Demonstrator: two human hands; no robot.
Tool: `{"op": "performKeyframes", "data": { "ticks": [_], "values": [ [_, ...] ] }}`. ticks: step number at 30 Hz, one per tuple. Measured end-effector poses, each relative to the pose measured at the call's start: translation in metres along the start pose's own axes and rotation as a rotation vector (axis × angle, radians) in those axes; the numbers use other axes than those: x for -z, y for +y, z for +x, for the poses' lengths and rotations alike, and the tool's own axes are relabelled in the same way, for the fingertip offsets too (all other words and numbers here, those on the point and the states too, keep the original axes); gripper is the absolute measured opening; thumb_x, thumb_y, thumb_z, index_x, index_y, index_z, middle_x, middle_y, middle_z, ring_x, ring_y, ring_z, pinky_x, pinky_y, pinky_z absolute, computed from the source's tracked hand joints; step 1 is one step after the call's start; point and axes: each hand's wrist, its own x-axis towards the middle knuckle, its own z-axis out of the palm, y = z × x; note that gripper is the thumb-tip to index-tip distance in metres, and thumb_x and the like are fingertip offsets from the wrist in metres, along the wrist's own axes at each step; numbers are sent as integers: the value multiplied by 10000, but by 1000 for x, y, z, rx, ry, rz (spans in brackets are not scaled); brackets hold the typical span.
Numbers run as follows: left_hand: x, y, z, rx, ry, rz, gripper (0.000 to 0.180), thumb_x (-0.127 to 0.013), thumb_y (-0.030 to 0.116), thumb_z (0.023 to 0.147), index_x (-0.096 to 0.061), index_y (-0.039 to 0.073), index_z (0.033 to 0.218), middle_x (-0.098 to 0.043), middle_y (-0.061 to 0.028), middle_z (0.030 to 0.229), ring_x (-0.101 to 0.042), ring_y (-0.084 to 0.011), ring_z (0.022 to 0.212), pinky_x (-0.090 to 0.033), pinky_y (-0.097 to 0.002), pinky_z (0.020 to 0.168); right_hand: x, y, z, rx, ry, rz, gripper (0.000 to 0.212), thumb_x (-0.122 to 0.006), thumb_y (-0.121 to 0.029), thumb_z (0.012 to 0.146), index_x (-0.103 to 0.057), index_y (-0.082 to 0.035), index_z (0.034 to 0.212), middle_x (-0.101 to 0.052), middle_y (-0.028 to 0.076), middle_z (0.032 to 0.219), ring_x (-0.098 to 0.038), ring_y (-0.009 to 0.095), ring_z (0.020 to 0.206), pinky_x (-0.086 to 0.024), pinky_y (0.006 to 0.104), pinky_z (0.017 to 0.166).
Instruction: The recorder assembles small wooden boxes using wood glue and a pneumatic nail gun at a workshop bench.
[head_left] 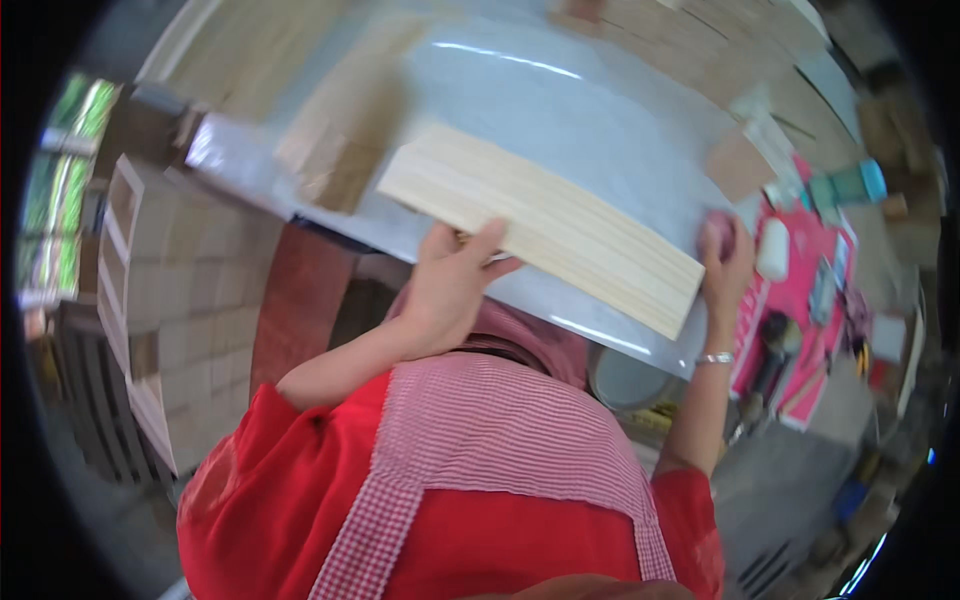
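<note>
A long pale wooden board point(540, 225) with lengthwise grain lies slantwise on a table under a glossy grey sheet point(560, 110). My left hand point(450, 285) grips the board's near edge, thumb up on its top face. My right hand point(725, 265) is at the board's right end, its fingers closed around a small pink pad point(714, 232) pressed by the board's corner. The picture is blurred, so the pad's exact kind is unclear. I am wearing a red top and a red-and-white checked apron point(500, 440).
Stacked pale wooden blocks point(170, 290) stand at the left. Brown cardboard-like pieces point(335, 150) lie on the sheet behind the board. To the right are a white bottle point(772, 248), a teal container point(850, 185) and a pink mat point(800, 300) with small tools. A round white pail point(625, 380) sits below the table edge.
</note>
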Motion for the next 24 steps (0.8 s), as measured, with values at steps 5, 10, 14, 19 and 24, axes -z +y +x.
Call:
{"op": "performKeyframes", "data": {
  "ticks": [5,10,14,19,24],
  "values": [
    [17,-8,23,21,52,-27,264,-595,156,1003,-527,14,1214,-622,-92,1186,-623,-177,1094,-518,-389,983,-15,-15,33,-163,262,-180,797,-780,-423,807,-480,81,1345,-570,291,1293,-541,425,1211,-413,464,1045],
    [27,-13,27,47,102,-32,280,-578,203,1019,-515,30,1230,-616,-90,1187,-628,-190,1096,-529,-386,962,-49,-44,79,-403,420,-290,1092,-836,-504,698,-326,132,1425,-494,316,1363,-486,436,1275,-400,484,1060],
    [41,-18,14,285,15,-40,294,-572,225,1023,-505,20,1222,-612,-103,1187,-627,-208,1112,-547,-371,926,-55,-50,90,-604,443,-251,1139,-845,-483,689,-267,134,1453,-456,317,1401,-460,432,1303,-382,493,1079],
    [53,-25,4,483,-82,34,287,-562,233,1027,-512,19,1212,-616,-124,1163,-627,-234,1128,-563,-356,892,-33,-37,80,-468,592,-38,1062,-836,-454,707,-306,92,1448,-455,282,1428,-462,378,1332,-387,468,1090],
    [33,-18,1,264,-576,579,374,-652,270,961,-554,10,1210,-608,-132,1164,-637,-257,1108,-566,-350,880,28,-56,14,-243,87,1023,902,-802,-347,769,-351,44,1446,-461,211,1443,-481,294,1335,-442,422,1052]
  ]
}}
